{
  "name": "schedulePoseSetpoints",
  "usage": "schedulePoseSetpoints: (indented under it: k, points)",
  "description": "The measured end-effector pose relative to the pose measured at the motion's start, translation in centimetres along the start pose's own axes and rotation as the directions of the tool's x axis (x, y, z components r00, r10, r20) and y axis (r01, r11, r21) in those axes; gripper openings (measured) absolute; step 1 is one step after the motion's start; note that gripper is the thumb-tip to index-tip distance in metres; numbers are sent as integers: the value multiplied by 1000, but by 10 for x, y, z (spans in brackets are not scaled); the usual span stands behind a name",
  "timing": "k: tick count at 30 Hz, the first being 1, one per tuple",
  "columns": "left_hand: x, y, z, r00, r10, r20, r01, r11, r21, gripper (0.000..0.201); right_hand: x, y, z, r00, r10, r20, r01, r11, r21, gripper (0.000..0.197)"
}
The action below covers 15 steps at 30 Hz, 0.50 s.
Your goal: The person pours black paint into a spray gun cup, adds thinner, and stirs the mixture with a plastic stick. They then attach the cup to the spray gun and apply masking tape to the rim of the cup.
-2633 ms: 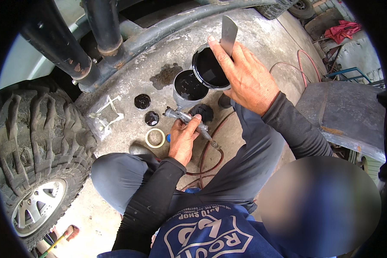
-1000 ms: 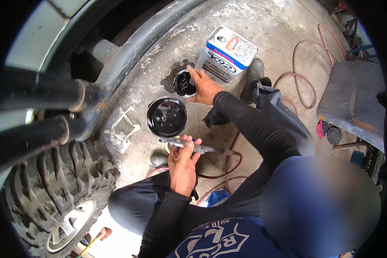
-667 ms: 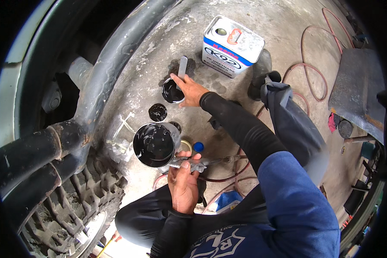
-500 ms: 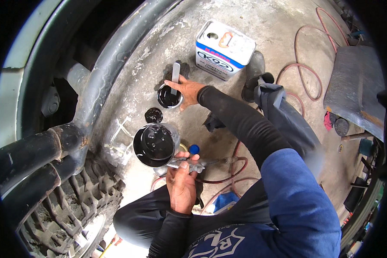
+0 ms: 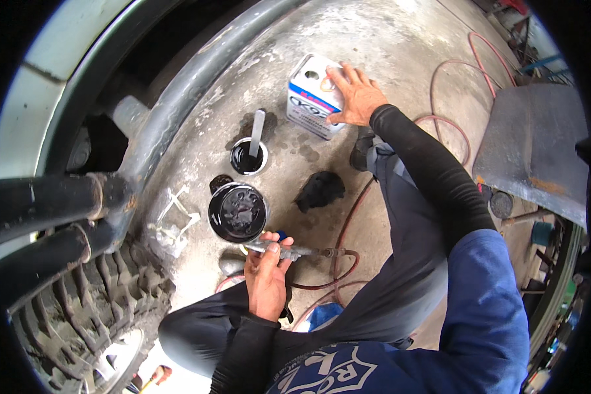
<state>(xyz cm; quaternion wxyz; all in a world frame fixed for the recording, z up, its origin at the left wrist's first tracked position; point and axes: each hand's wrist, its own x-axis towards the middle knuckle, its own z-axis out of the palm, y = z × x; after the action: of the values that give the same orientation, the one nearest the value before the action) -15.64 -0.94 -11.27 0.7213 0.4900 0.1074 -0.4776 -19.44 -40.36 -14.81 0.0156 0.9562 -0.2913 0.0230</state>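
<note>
My left hand is closed on a metal spray gun with a hose fitting at its end. The gun's round open cup holds glossy black liquid. My right hand lies over the top and near side of a white rectangular metal can, fingers spread and thumb against the can's face. The can has a round opening and an orange handle on top. Beside it stands a smaller cup of black liquid, with a flat stirring stick leaning in it.
A dark round lid-like piece sits partly behind the spray gun's cup. A black cloth lies on the concrete floor. A reddish hose winds across the right side. Black tubes and a knobbly tyre border the left.
My right hand has left the stirring stick and cup and moved right and away to the metal can. My left hand still holds the spray gun. The view has shifted slightly.
</note>
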Motion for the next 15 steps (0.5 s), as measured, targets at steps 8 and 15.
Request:
schedulePoseSetpoints:
  k: [8, 15]
  points:
    - [7, -2, 0, 996, -40, -81, 34, 997, -68, 24, 8, -14, -8, 996, 35, 80, -40, 997, 66, 88]
    - [8, -5, 4, 999, -23, -41, 24, 1000, 18, 31, -22, -28, -138, 951, -292, 103, 288, 956, 53, 78]
